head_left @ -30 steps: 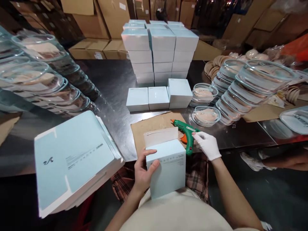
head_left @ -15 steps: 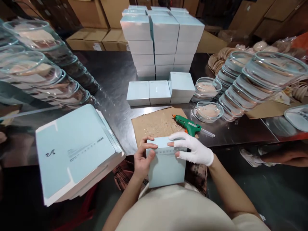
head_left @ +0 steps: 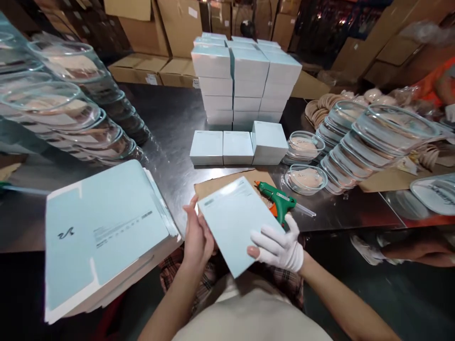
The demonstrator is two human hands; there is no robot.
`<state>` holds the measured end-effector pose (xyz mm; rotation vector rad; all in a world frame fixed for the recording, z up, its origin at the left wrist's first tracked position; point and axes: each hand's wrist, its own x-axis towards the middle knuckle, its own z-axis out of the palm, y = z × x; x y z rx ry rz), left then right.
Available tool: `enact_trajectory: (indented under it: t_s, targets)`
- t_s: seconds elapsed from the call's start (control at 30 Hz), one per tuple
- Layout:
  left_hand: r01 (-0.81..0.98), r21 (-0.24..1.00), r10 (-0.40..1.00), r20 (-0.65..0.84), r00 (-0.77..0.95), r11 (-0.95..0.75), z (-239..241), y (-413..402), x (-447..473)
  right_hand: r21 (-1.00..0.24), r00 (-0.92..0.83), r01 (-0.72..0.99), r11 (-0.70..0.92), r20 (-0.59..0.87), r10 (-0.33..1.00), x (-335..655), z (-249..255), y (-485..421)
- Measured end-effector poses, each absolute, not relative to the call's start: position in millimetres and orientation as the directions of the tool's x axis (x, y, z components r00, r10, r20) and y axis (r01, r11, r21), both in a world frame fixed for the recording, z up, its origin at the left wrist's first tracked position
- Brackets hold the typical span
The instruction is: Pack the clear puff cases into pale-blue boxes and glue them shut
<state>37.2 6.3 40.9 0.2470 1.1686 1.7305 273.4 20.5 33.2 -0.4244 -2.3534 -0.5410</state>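
Note:
Both hands hold a pale blue carton box (head_left: 236, 222) over my lap, tilted with one broad face up. My bare left hand (head_left: 197, 239) grips its left edge. My right hand (head_left: 280, 246), in a white glove with cut fingertips, clasps its lower right corner. A green glue gun (head_left: 279, 201) lies just beyond the box on a brown cardboard sheet (head_left: 213, 185) at the table's near edge.
Three closed blue boxes (head_left: 238, 147) sit in a row before a tall stack of boxes (head_left: 245, 80). Flat unfolded cartons (head_left: 103, 237) are piled at my left. Stacked glass bowls (head_left: 71, 109) flank the left, glass bowls (head_left: 359, 142) the right. Another person's hand (head_left: 419, 246) shows at right.
One second ago my right hand was at the glue gun and the box flap stood open. It then pressed the flap shut, and now both hands have turned the closed box.

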Motion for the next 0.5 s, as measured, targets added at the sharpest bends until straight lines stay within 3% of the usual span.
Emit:
enact_trajectory:
  t_s: [0.07,0.13,0.17,0.23,0.3,0.33,0.4,0.43,0.5]
  targets:
    - [-0.541,0.825,0.783,-0.226,-0.580,-0.164,45.0,0.4,40.2,0.270,-0.687,0.482,0.833,0.706,0.169,257.1,51.8,57.4]
    - [-0.336,0.893,0.773,0.021,-0.634,-0.300,43.8,-13.3,44.9,0.275,-0.667,0.562,0.780,0.708,0.230,232.5,69.9,112.4]
    - [-0.209,0.911,0.792,0.175,-0.585,-0.355,42.3,-22.3,46.1,0.286,-0.677,0.588,0.757,0.687,0.266,217.5,77.1,143.0]
    - [0.034,0.881,0.814,0.450,-0.366,-0.472,41.4,-42.0,42.2,0.196,-0.662,0.680,0.706,0.578,0.478,185.1,85.7,201.5]
    - [0.251,0.782,0.755,0.620,-0.214,-0.571,47.4,-60.6,24.9,0.103,-0.623,0.754,0.649,0.425,0.656,156.0,86.4,246.0]
    - [0.366,0.740,0.721,0.657,-0.220,-0.564,53.3,-68.5,9.8,0.071,-0.601,0.779,0.623,0.367,0.710,145.2,84.2,260.9]
    - [0.564,0.739,0.671,0.631,-0.389,-0.368,68.2,-81.0,-33.9,0.043,-0.571,0.806,0.590,0.315,0.758,133.8,75.6,276.7]
    - [0.629,0.765,0.651,0.549,-0.524,-0.140,75.2,-85.5,-61.7,0.038,-0.563,0.812,0.582,0.313,0.765,133.2,70.2,279.2]
    - [0.596,0.742,0.540,0.380,-0.751,0.306,83.2,-91.0,-123.8,0.035,-0.555,0.817,0.575,0.318,0.769,139.2,59.4,278.3]
